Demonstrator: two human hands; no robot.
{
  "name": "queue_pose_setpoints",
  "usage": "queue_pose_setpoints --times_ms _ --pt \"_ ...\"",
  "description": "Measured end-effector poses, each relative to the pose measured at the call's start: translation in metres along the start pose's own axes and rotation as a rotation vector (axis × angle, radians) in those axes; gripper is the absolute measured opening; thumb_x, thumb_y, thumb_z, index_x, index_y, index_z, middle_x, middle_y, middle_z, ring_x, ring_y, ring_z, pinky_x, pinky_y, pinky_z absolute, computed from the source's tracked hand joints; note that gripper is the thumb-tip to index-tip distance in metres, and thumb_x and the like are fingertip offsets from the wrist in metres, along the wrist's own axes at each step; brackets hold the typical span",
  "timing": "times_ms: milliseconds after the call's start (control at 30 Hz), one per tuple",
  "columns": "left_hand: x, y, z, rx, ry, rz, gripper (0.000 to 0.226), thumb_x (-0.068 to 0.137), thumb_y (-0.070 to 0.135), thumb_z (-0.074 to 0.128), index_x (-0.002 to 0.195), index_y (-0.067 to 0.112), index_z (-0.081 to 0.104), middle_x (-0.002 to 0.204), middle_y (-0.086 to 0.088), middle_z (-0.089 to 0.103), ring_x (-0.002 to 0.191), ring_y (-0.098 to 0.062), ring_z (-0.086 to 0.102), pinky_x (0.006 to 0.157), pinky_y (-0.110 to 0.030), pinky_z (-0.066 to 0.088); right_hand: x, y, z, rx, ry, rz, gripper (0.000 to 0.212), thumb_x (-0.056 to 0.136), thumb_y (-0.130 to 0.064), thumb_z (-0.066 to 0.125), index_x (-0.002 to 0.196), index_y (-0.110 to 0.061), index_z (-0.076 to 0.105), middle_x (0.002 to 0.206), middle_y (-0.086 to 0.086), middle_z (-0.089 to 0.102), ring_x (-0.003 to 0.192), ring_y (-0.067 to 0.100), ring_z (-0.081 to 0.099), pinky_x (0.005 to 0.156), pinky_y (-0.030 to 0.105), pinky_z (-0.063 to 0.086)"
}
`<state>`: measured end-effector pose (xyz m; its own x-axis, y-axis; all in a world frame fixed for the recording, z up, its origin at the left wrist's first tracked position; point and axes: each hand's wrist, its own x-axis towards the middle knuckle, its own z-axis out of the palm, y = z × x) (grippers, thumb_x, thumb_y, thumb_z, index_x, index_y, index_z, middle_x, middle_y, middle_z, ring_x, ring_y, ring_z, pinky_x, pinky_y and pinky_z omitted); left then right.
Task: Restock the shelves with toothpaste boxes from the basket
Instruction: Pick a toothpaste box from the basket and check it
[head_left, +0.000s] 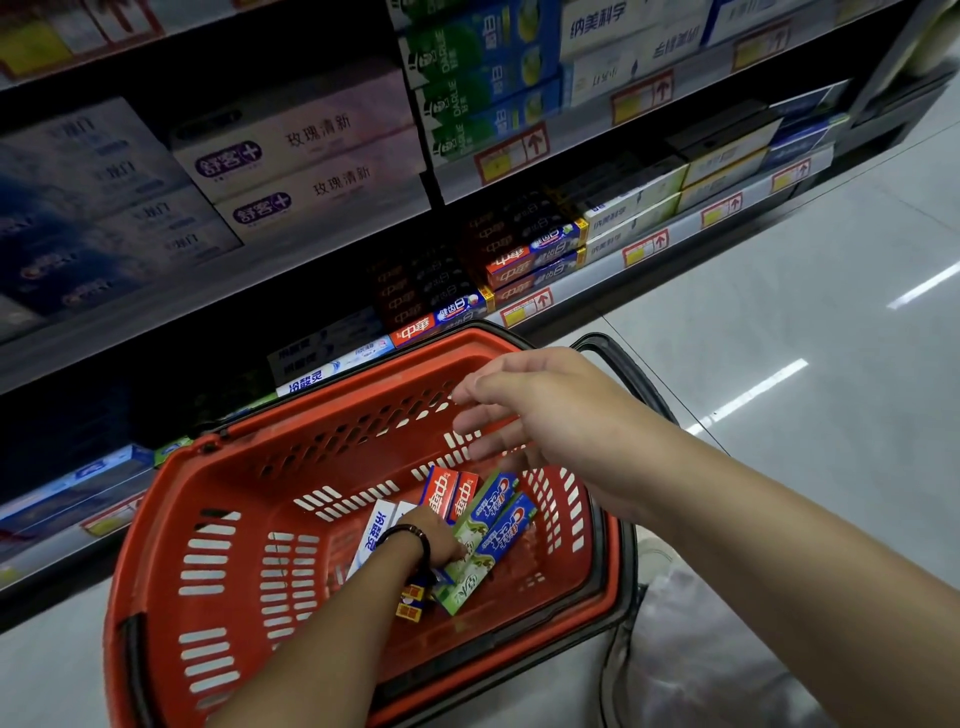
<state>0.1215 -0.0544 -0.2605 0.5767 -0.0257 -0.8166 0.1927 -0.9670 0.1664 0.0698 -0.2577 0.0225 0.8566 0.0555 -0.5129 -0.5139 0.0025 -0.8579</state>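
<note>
We stand at dark shelves (576, 140) packed with toothpaste boxes. They run from upper left to right above a pale glossy floor (779, 312). Below us, just in front of the lowest shelf, sits a red basket (234, 483) with slotted walls and a black handle folded back on its far side.

Our right arm comes in from the lower right, and our right hand (530, 410) hovers over the basket's far end. It is palm down with the fingers loosely spread, and it holds nothing.

Our left arm reaches up from the bottom edge and dips deep into the basket. Our left hand (436, 543) is on the pile at the bottom, its fingertips on a green and blue box (498, 525). We cannot tell whether the fingers grip a box or only rest there.

The remaining stock lies loose on the basket floor: two red boxes (449, 491) beside the green and blue ones, and a white box (371, 530) on the left, partly under our wrist. A dark wristband (410, 532) circles the left wrist.
</note>
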Motion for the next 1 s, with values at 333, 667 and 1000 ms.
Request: queue_pose_setpoints --times_ms 333,667,1000 --pt "-0.019 -0.013 -0.022 -0.299 -0.097 -0.096 0.040 0.085 0.032 0.083 0.116 0.015 0.064 0.107 -0.006 0.072 0.087 -0.019 0.068 0.065 -0.030 0.058 -0.001 -0.004 0.005 0.011 -0.010 -0.023 0.020 0.105 -0.027 0.063 0.108 -0.012 0.076 0.096 0.005 0.082 0.078 0.021 0.075 0.065 0.030 0.055" --pt "-0.060 -0.029 -0.049 -0.514 -0.311 -0.097 0.045 0.081 0.030 0.084 0.121 0.013 0.073 0.110 -0.003 0.077 0.085 -0.020 0.069 0.061 -0.026 0.054 -0.006 -0.006 0.010 -0.068 -0.008 -0.056 0.020 0.106 -0.028 0.062 0.109 -0.013 0.074 0.095 0.004 0.082 0.084 0.025 0.078 0.067 0.031 0.057" --pt "-0.129 -0.038 -0.082 -0.635 -0.339 0.043 0.013 0.095 0.023 0.074 0.104 0.015 0.079 0.102 -0.004 0.076 0.076 -0.013 0.063 0.061 -0.023 0.048 -0.005 -0.004 0.028 -0.140 -0.027 -0.056 0.026 0.105 -0.032 0.063 0.117 -0.009 0.068 0.095 0.004 0.082 0.072 0.019 0.074 0.064 0.032 0.051"
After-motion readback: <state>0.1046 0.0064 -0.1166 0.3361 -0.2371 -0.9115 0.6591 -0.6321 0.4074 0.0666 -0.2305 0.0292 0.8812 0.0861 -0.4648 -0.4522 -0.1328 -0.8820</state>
